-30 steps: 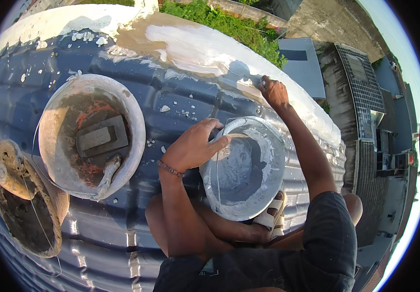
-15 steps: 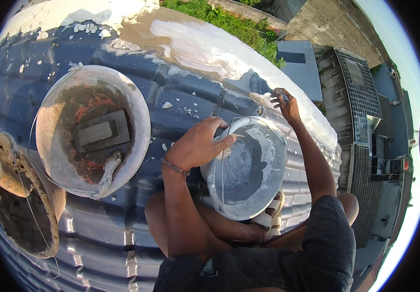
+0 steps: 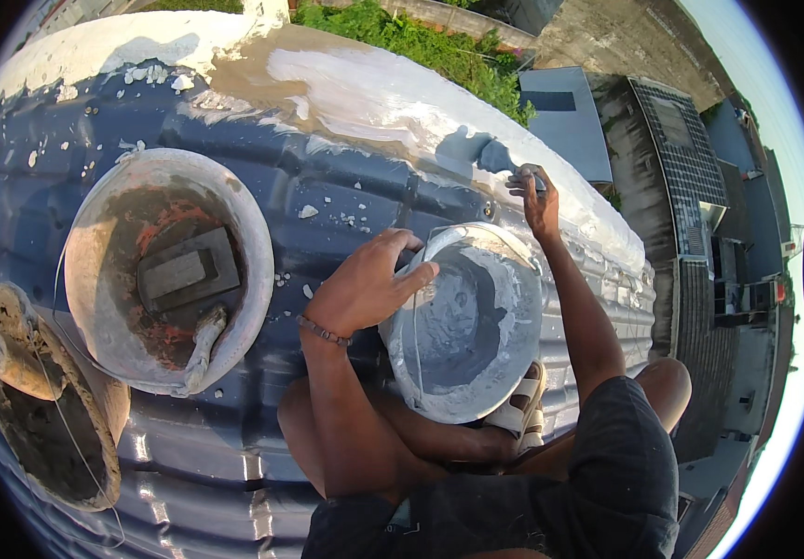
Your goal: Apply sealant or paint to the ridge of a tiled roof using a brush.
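Note:
A bucket (image 3: 458,401) of grey, paste-like mix stands tilted between my legs. My left hand (image 3: 365,279) is curled over its left rim, thumb on the inner side and fingers outside. Beyond the far right rim, my right hand (image 3: 539,197) closes round the dark handle of a grey-coated tool (image 3: 495,156) with a broad head. Whether that is a brush or a scraper I cannot tell. Its head is at the white-coated ledge (image 3: 565,182), with its shadow beside it. Grey and white smears line the bucket's inner wall.
At the left stands a larger bucket (image 3: 258,252) with a float (image 3: 188,270) and a mortar-crusted tool (image 3: 204,349) inside. Nearer left is a crusted container (image 3: 109,466) with a roundish stick-like piece (image 3: 22,368). Crumbs dot the ribbed blue roof (image 3: 327,168); greenery (image 3: 402,33) lies past the ledge.
My view has shifted slightly, so the buckets appear lower and farther left. The tool's shadow now spreads farther left of its head. My left hand keeps its hold on the rim.

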Motion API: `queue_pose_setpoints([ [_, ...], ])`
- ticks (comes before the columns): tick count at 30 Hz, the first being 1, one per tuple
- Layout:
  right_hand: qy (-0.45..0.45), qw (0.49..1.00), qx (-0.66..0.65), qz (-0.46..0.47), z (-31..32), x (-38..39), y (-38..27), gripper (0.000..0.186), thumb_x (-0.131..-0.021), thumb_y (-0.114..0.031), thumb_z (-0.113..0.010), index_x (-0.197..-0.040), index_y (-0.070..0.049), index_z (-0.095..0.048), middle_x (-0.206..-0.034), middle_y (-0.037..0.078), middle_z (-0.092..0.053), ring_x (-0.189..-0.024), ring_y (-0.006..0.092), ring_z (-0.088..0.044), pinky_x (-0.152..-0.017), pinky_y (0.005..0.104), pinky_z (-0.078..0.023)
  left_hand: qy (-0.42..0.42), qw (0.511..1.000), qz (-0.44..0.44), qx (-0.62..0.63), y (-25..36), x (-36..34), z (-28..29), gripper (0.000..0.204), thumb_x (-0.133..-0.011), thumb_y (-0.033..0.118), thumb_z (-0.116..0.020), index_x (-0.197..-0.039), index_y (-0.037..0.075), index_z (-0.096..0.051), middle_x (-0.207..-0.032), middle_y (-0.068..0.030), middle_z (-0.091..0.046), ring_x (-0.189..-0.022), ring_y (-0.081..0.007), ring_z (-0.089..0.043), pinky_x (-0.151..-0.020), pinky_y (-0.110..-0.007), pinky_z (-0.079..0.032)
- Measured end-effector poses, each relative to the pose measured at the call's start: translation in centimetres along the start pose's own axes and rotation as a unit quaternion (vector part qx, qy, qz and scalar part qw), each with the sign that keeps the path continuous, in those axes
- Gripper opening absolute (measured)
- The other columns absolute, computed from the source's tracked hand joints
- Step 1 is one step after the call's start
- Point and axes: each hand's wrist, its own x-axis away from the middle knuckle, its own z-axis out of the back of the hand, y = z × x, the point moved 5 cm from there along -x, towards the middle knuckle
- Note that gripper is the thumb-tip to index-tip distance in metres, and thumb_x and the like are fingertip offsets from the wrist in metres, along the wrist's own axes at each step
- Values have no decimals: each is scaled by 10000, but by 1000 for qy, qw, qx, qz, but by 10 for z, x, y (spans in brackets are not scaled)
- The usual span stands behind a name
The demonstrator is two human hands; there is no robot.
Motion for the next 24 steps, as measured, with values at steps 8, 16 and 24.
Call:
queue_pose_setpoints([
  [8,-22,986,156,-49,69,20,44,279,-1000,-270,-525,-1134,-40,-609,-898,140,-720,-746,252,-712,-627,368,-548,-3,1000,9,1,0,0,-1,577,-915,429,-619,-1204,-69,-578,-1271,-234,-580,-1185,-345,-562,-1006,-386,-426],
  [16,-46,839,534,89,-1,-62,-24,258,-923,-290,-534,-1000,-59,-620,-805,232,-680,-769,416,-668,-715,505,-523,8,999,-34,-4,-1,-1,-2,578,-910,429,-630,-1201,-67,-578,-1254,-231,-588,-1160,-346,-574,-1001,-393,-436],
  [24,-179,891,341,241,-244,-180,-213,399,-968,-381,-495,-1017,-1,-610,-847,256,-677,-766,400,-670,-742,467,-549,25,999,-27,27,-5,0,-2,542,-890,372,-637,-1169,-88,-574,-1175,-268,-597,-1138,-386,-566,-997,-412,-430],
])
